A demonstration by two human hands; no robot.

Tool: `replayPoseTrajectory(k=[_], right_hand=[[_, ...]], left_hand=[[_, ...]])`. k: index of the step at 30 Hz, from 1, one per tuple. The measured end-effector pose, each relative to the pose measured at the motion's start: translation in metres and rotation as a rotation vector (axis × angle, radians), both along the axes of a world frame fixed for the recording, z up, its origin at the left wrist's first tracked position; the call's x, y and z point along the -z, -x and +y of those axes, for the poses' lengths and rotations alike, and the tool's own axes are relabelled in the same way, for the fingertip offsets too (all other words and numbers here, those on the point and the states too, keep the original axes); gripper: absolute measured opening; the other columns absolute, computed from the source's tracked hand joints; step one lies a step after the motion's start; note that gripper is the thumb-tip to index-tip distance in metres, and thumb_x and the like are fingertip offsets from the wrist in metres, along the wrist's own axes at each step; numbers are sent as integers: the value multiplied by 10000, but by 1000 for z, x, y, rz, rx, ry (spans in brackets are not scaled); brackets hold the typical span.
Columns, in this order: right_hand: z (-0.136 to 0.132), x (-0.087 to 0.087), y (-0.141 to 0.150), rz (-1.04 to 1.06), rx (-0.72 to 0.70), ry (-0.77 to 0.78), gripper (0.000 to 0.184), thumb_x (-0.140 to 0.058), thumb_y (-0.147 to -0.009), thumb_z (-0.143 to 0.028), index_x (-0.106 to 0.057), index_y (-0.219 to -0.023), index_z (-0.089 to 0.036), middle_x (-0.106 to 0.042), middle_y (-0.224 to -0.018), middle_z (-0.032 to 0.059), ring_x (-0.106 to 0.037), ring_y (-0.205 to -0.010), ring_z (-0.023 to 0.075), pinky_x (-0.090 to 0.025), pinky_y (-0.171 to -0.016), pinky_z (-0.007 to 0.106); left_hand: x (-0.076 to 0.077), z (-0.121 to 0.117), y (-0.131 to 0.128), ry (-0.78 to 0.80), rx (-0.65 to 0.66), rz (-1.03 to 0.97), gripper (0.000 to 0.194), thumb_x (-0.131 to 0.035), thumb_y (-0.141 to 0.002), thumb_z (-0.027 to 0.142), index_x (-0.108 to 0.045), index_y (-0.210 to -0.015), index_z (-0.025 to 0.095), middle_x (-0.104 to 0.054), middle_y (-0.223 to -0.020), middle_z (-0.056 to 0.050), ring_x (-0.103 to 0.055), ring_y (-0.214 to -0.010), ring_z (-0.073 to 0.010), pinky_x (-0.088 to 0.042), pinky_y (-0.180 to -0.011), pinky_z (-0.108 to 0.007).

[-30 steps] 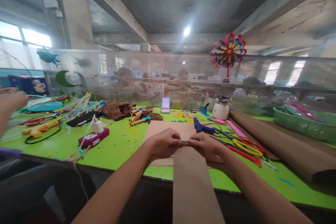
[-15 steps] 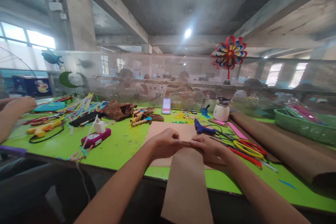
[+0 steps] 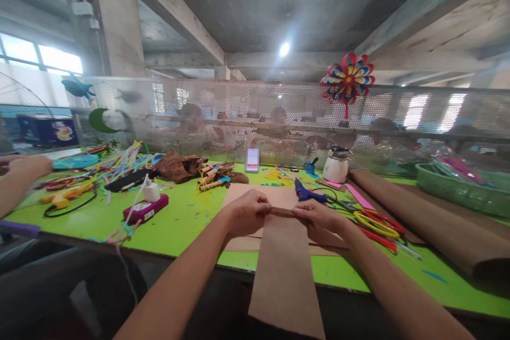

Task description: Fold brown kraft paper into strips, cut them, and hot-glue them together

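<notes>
My left hand (image 3: 247, 211) and my right hand (image 3: 314, 215) both pinch the far end of a long brown paper strip (image 3: 285, 265). The strip hangs toward me over the front edge of the green table (image 3: 179, 223). My fingers are closed on its folded top edge, a short gap between the two hands. Under my hands lies a flat brown paper sheet (image 3: 258, 194) on the table.
A blue glue gun (image 3: 306, 192), red and yellow scissors (image 3: 376, 223) and brown paper rolls (image 3: 422, 218) lie to the right, a green basket (image 3: 462, 191) beyond. A phone (image 3: 252, 159), a white pot (image 3: 335, 166), a charger on a magenta box (image 3: 145, 206) and coloured strips sit left. Another person's hand (image 3: 24, 167) is at far left. A mesh screen with a paper pinwheel (image 3: 347, 78) backs the table.
My hands have slid slightly apart along the strip's top edge and moved a little farther from me. The strip's hanging end has swung slightly. The other person's hand at left shifted.
</notes>
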State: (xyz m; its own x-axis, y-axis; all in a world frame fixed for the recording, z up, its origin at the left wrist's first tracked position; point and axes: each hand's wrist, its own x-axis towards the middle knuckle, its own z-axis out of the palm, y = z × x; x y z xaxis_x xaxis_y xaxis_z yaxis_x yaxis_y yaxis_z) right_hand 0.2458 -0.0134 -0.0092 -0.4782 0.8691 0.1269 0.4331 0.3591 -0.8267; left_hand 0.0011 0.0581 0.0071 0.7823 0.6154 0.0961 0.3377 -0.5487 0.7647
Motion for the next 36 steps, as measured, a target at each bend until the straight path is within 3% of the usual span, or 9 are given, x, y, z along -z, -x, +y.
replayPoseTrajectory(k=[9, 15, 18, 21, 24, 26, 28, 31, 36], right_hand=[[4, 6, -1, 168, 2, 121, 472, -537, -793, -603, -460, -631, -167, -347, -474, -89, -256, -376, 36, -162, -384, 191], [-5, 0, 4, 264, -36, 191, 427, -586, -801, -536, -500, -638, -150, -376, -461, -85, -276, -346, 26, -181, -356, 174], [-6, -2, 3, 307, -52, 215, 426, -586, -800, -538, -549, -661, -137, -482, -462, -45, -382, -334, 51, -272, -360, 184], [-4, -5, 2, 422, -6, 177, 445, -532, -811, -585, -608, -812, -146, -579, -552, -11, -506, -410, 97, -408, -425, 221], [-5, -8, 6, 595, 56, 93, 431, -655, -765, -468, -605, -1091, -192, -671, -762, 15, -623, -635, 130, -500, -610, 252], [-7, -9, 11, 598, 19, 94, 539, -738, -705, -337, -570, -1205, -224, -696, -935, 49, -652, -825, 180, -509, -738, 297], [-11, -9, 16, 530, -42, 100, 497, -746, -692, -291, -616, -1165, -213, -699, -989, 76, -648, -893, 218, -506, -786, 345], [-13, -9, 20, 492, -76, 65, 355, -768, -659, -291, -708, -984, -162, -713, -900, 88, -649, -867, 237, -504, -795, 372], [-12, -9, 17, 487, -71, -52, 230, -748, -694, -339, -734, -807, -138, -677, -755, 54, -607, -727, 175, -480, -727, 305]], left_hand=[[0, -4, -1, 59, -49, -129, 325, -575, -735, 470, -541, -709, 147, -497, -609, 25, -444, -556, -103, -348, -558, -230], [-4, -12, 0, 273, 74, -152, 355, -614, -735, 482, -522, -678, 144, -402, -593, 53, -349, -537, -78, -290, -537, -222], [-6, -12, 2, 305, 58, -203, 362, -646, -727, 473, -537, -681, 131, -421, -596, 48, -371, -551, -78, -295, -551, -222], [-7, -11, 4, 378, 49, -305, 358, -669, -727, 465, -547, -717, 129, -442, -619, 46, -394, -560, -73, -307, -555, -214], [-7, -13, 3, 464, 61, -356, 353, -702, -712, 452, -566, -720, 127, -447, -609, 47, -398, -551, -66, -319, -552, -208], [-6, -16, 1, 527, 92, -350, 342, -731, -692, 430, -610, -760, 117, -514, -648, 17, -462, -603, -86, -365, -601, -221], [-4, -20, -3, 609, 139, -372, 345, -757, -676, 392, -647, -836, 107, -596, -769, -41, -540, -735, -134, -412, -705, -257], [-1, -31, -9, 732, 200, -428, 354, -768, -675, 344, -662, -915, 106, -627, -939, -94, -565, -894, -177, -415, -836, -299], [2, -47, -12, 800, 237, -287, 359, -721, -706, 403, -654, -924, 124, -636, -839, -75, -572, -745, -147, -436, -754, -295]])
